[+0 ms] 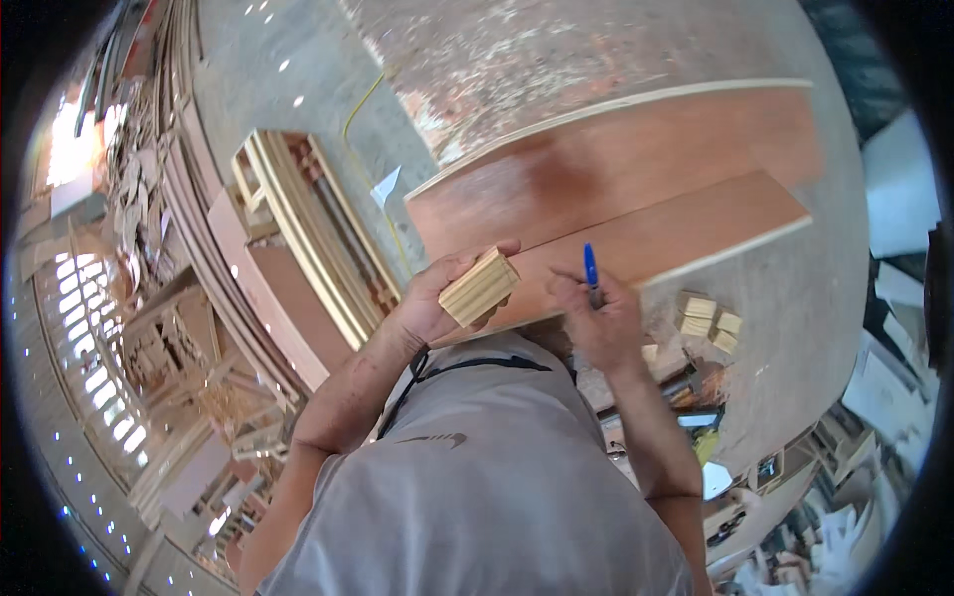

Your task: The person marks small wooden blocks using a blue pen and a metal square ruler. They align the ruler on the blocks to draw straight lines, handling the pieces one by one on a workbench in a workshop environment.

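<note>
A short block of pale, striped wood [481, 288] is gripped in my left hand [429, 300], tilted in front of my waist. My fingers wrap around its far side and underside. To its right, my right hand [604, 316] closes around a pen [590, 264] with a blue cap or end pointing away from me. The pen's other end is hidden by my fingers. Both hands are apart, over the near edge of a reddish-brown wooden panel [676, 226]. Another reddish-brown panel [636, 149] lies just beyond it, its far edge pale.
Several small wood blocks [699, 318] lie right of my right hand, near scattered tools [696, 392]. At left stands a pale wooden frame [313, 233] beside long boards [214, 248]. A yellow cord [360, 104] runs on the floor, and wood scraps [159, 348] pile up further left.
</note>
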Motion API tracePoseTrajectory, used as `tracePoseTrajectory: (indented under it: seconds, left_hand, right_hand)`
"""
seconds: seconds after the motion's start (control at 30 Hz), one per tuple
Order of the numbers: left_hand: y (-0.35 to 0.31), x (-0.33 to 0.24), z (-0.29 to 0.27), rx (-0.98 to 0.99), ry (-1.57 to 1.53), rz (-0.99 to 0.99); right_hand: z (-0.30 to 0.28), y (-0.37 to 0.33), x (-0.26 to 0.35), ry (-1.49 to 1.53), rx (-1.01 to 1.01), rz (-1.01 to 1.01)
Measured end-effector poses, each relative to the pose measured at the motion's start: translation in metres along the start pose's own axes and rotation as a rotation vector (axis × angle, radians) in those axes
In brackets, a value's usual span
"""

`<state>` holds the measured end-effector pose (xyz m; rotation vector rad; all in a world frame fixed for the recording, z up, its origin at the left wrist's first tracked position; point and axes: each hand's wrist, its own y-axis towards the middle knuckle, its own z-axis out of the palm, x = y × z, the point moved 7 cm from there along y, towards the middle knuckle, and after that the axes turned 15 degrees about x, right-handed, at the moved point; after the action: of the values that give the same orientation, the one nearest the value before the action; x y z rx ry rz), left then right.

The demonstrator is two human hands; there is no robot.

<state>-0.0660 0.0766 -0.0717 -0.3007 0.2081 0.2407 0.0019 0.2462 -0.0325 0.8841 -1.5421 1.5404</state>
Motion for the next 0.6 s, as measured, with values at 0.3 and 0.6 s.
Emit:
tracePoseTrajectory:
  seconds: [0.3,0.6]
  left_hand:
    - [0.078,0.064,0.062,0.167,0.494,-0.299]
    - [0.051,0.056,0.086,-0.051,1.072,-0.284]
  right_hand:
    - [-0.03,-0.077,-0.048,0.612,-0.192,-0.079]
    - [-0.177,-0.205,-0.214,0.615,-1.106,0.008]
